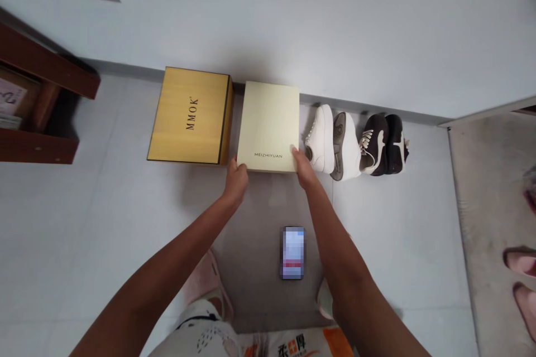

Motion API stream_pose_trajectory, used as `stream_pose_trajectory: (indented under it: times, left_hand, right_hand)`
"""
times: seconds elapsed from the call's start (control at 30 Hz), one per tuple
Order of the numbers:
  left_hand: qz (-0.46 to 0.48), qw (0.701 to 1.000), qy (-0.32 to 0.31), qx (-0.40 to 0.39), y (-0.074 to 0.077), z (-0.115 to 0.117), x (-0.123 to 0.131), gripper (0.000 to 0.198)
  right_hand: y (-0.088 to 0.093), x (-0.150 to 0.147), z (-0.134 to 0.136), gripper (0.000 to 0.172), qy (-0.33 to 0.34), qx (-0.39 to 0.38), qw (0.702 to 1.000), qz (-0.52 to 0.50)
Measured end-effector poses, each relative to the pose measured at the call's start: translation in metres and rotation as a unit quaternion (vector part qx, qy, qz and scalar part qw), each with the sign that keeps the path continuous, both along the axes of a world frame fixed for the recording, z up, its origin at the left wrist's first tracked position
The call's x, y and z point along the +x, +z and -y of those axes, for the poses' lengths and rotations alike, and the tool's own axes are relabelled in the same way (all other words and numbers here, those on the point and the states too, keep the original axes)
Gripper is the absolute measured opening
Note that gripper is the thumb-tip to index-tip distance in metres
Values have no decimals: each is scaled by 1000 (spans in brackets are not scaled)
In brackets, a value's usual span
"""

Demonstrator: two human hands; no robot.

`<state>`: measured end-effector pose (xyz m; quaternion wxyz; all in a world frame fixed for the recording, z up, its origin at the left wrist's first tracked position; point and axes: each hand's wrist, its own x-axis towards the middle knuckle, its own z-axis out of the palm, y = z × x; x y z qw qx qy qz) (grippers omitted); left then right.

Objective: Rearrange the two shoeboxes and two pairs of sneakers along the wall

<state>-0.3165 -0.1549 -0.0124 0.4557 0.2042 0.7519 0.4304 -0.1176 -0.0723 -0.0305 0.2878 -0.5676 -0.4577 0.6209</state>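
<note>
A pale cream shoe box (268, 122) printed MEIZHIYUAN lies on the floor against the wall. My left hand (235, 179) grips its near left corner, fingers curled round the edge. My right hand (304, 168) holds its near right corner the same way. A gold box (190, 115) marked MMOK sits touching the cream box on the left. Just right of the cream box stands a pair of white sneakers (330, 139), then a pair of dark brown sneakers (383, 144).
A phone (292, 252) lies face up on the floor between my arms. A dark wooden shelf (39, 106) juts in at the left. A grey mat (489, 206) with pink slippers (523, 279) lies at the right. My own slippered feet are below.
</note>
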Motion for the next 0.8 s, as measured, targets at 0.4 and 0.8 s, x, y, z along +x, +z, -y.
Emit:
stream_pose_trajectory:
  times: [0.4,0.8]
  left_hand:
    - [5,1000,16,-3,-3,-5,-5,60]
    - [-139,973,-173,70,71,-12,6,62]
  right_hand:
    - [-12,-8,6,69,54,8,993,102]
    - [125,122,-42,61,228,91,911,331]
